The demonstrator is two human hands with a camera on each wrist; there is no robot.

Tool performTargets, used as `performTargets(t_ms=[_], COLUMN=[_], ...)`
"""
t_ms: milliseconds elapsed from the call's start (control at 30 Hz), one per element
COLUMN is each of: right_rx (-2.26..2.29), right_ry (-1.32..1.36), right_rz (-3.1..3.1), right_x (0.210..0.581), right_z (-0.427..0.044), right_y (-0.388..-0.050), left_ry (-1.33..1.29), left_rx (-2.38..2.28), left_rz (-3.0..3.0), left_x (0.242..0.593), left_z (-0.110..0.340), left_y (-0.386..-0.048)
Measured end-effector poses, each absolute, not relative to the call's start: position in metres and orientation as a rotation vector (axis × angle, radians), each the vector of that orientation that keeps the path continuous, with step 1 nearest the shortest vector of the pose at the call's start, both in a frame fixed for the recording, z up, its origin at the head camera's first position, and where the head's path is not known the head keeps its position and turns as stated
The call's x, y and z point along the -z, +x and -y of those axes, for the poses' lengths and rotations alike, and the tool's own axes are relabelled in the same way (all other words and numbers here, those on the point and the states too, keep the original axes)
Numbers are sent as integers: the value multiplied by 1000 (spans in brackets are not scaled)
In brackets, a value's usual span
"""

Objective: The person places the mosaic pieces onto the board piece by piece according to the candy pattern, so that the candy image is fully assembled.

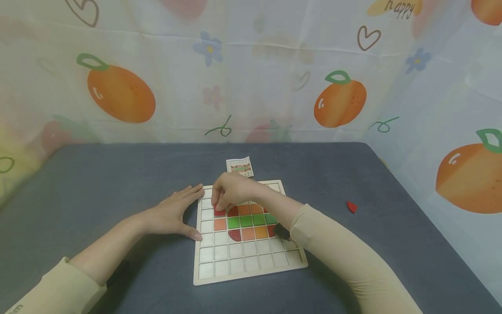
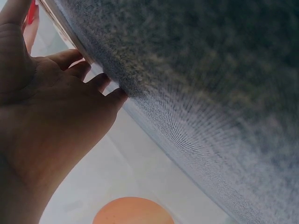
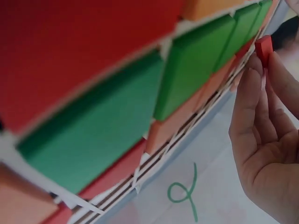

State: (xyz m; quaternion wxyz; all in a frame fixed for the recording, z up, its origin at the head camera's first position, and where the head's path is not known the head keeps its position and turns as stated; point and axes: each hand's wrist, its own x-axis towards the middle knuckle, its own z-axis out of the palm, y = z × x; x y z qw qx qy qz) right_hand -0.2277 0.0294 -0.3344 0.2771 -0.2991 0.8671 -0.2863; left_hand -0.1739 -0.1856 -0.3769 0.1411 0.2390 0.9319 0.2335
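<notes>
A pale wooden grid board [image 1: 221, 267] lies on the dark table. Over its upper left part, my right hand [image 1: 237, 188] pinches a small red piece [image 3: 264, 46] between thumb and fingers, at a grid cell. With fingers spread, my left hand [image 1: 168, 216] rests along the board's left edge, thumb and fingertips touching it. Green pieces [image 1: 246, 221] fill a row in the middle of the board. Red, orange and salmon pieces [image 1: 220, 224] sit in cells around them. My right forearm hides part of the board's right side.
A small pattern card [image 1: 241, 165] lies behind the board. One loose red piece [image 1: 352, 207] with a curved edge lies on the table to the right. Behind the table hangs a curtain [image 1: 251, 78] printed with fruit.
</notes>
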Motion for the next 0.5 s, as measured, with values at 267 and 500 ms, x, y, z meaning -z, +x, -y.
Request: performTargets(t_ms=[267, 500], right_rx=[715, 701], right_ry=[-837, -866], right_rz=[-2383, -2408], right_x=[339, 341], right_z=[-28, -27], right_y=[-226, -226], left_ry=[726, 733], left_rx=[-683, -686], left_rz=[-2703, -2699], left_x=[378, 379], left_z=[187, 188], left_y=[-175, -175])
